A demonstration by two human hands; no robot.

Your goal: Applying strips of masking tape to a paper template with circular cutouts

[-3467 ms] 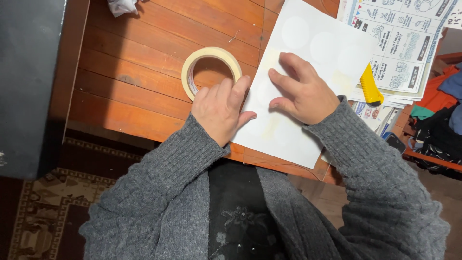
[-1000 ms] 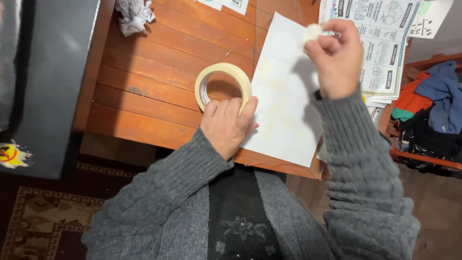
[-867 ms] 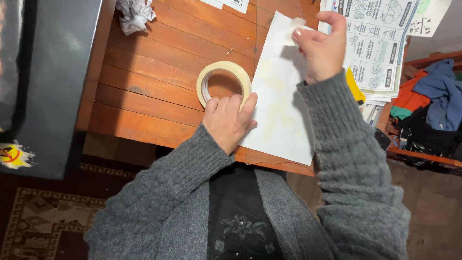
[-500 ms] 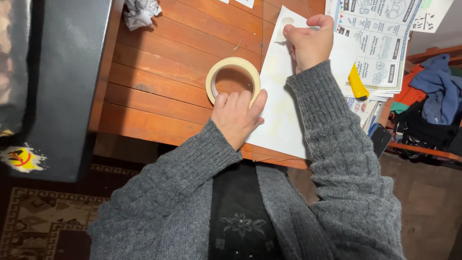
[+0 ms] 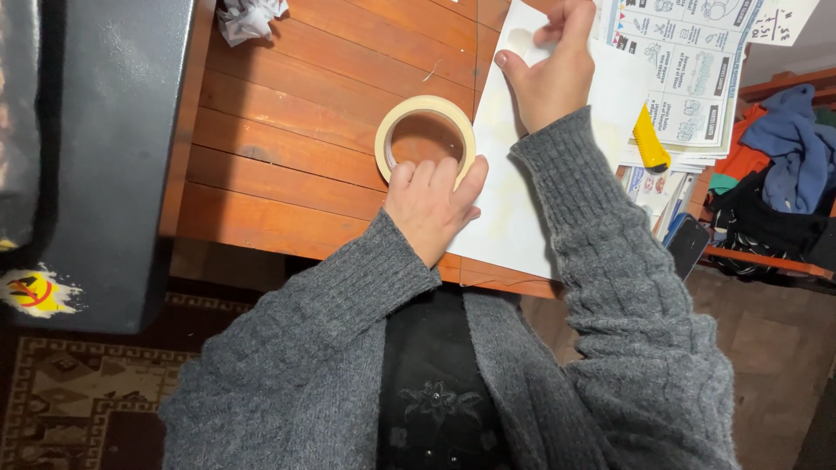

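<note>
While the left hand (image 5: 429,204) is laid on the near rim of a roll of cream masking tape (image 5: 425,139), its fingers are curled loosely over the edge rather than clamped around it, and the roll is seen lying flat on the wooden counter (image 5: 287,130), just beside the left edge of a white sheet (image 5: 509,209). The right hand (image 5: 549,65) is set further away on the upper part of that sheet, fingers bent and pinched together at something small and pale; what exactly is gripped cannot be told. Faint round shapes are made out on the sheet near the fingertips. A yellow utility knife (image 5: 649,141) is placed to the right of the sheet, on a printed paper with drawings (image 5: 688,61). A crumpled white paper ball (image 5: 248,16) is seen at the far edge of the counter, well apart from both hands. Grey knitted sleeves (image 5: 601,261) are worn on both arms.
</note>
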